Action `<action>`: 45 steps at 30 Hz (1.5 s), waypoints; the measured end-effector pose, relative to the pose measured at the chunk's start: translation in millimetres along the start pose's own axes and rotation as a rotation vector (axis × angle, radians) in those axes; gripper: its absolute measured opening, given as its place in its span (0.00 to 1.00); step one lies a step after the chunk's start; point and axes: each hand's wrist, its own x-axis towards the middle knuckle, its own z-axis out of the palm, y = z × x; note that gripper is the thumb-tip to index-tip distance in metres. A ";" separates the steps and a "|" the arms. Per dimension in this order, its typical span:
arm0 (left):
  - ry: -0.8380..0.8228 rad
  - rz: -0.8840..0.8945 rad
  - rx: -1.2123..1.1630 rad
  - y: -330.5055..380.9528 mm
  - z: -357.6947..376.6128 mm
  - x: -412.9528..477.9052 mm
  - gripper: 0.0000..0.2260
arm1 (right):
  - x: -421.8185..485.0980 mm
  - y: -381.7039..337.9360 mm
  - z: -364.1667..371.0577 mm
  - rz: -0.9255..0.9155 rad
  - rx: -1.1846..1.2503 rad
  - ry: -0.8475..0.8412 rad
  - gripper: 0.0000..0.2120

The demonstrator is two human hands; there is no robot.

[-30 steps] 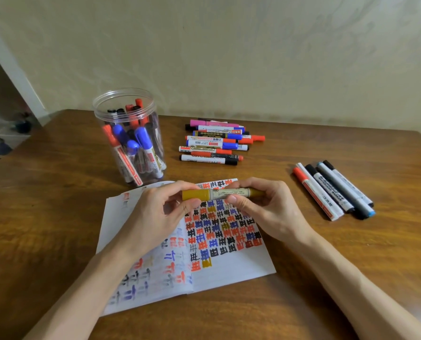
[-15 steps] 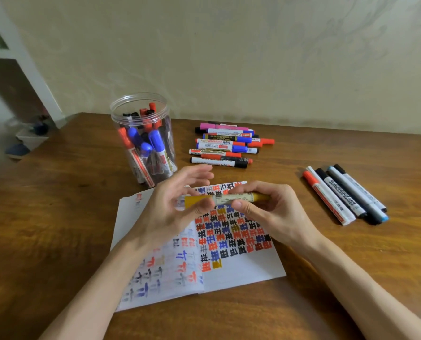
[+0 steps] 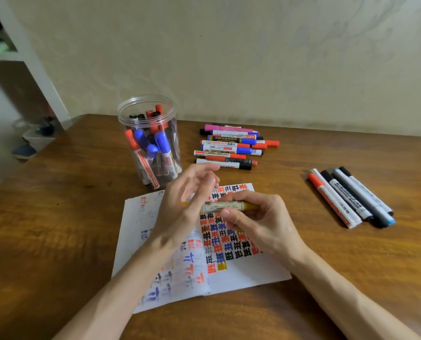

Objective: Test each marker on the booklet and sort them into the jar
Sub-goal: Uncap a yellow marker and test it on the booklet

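The marker (image 3: 225,206), gripped by the right hand (image 3: 258,224) over the booklet (image 3: 250,273), should be capped squarely by the spread-open left hand (image 3: 182,207).

I see a mustard-yellow plastic marker (image 3: 225,206) with a cream label above the white paper booklet (image 3: 248,273), whose right page carries a tight grid of red, blue, black and ochre characters; its left page has fainter red and blue strokes. The clear round plastic jar (image 3: 124,121) shows red, blue and black caps. The loose marker heap (image 3: 229,148) mixes pink, red, blue and black by the far edge of the brown wooden tabletop (image 3: 57,241), which is streaked with darker grain.
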 end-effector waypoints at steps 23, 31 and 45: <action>0.320 0.224 -0.191 81.7 -50.0 35.3 0.22 | 12.9 -14.0 -8.0 -0.022 -0.074 0.048 0.28; 0.506 0.505 0.082 102.0 -108.1 86.3 0.18 | 13.0 -14.8 -5.1 -0.014 -0.070 0.070 0.28; 0.561 0.458 0.358 71.3 -108.0 89.0 0.17 | 15.4 -10.2 -7.5 -0.015 -0.100 0.099 0.26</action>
